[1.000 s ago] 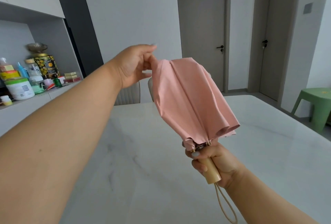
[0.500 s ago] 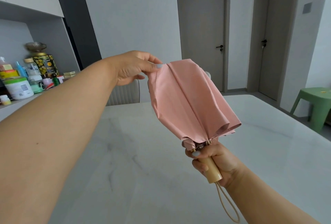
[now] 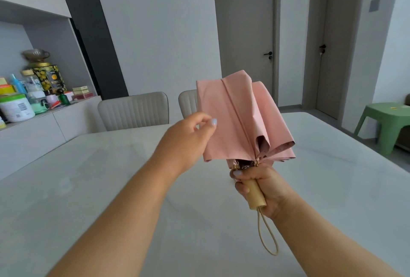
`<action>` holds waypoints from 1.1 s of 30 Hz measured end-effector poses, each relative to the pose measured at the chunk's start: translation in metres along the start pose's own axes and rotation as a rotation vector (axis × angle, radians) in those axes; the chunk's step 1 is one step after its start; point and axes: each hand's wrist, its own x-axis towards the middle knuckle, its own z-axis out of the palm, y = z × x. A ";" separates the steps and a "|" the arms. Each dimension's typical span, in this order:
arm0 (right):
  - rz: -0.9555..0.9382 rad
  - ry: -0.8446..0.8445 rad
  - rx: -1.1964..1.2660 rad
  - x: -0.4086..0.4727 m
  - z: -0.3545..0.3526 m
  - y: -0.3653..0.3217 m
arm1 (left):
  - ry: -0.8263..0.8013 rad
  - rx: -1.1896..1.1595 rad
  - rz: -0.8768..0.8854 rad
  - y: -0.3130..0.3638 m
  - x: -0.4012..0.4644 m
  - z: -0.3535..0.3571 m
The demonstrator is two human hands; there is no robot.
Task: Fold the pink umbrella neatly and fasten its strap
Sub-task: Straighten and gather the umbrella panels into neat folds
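Note:
The pink umbrella (image 3: 239, 121) is collapsed, its loose fabric panels sticking up above the white table (image 3: 111, 188). My right hand (image 3: 266, 188) grips its pale wooden handle (image 3: 256, 194) from the right, with the thumb across the top. A beige cord loop (image 3: 268, 236) hangs from the handle's end. My left hand (image 3: 188, 139) is at the left edge of the front panel and pinches the fabric about halfway up, thumb on the front. The strap is not visible.
Two beige chairs (image 3: 133, 110) stand behind the table's far edge. A counter (image 3: 33, 121) at the left carries several jars and bottles. A green stool (image 3: 386, 121) stands at the right, with grey doors (image 3: 246, 32) behind.
My left hand has slid from the top corner of the panel down to the middle of its left edge. The umbrella now stands more upright. The right hand keeps its grip.

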 end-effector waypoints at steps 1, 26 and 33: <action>0.007 0.014 0.010 0.001 -0.001 0.000 | 0.114 -0.006 0.033 -0.002 -0.010 0.008; 0.031 0.035 0.095 0.000 0.002 -0.003 | 0.386 -0.150 0.064 0.000 -0.037 0.053; 0.019 0.116 0.065 -0.001 0.001 -0.006 | 0.431 -0.339 -0.058 0.001 -0.046 0.058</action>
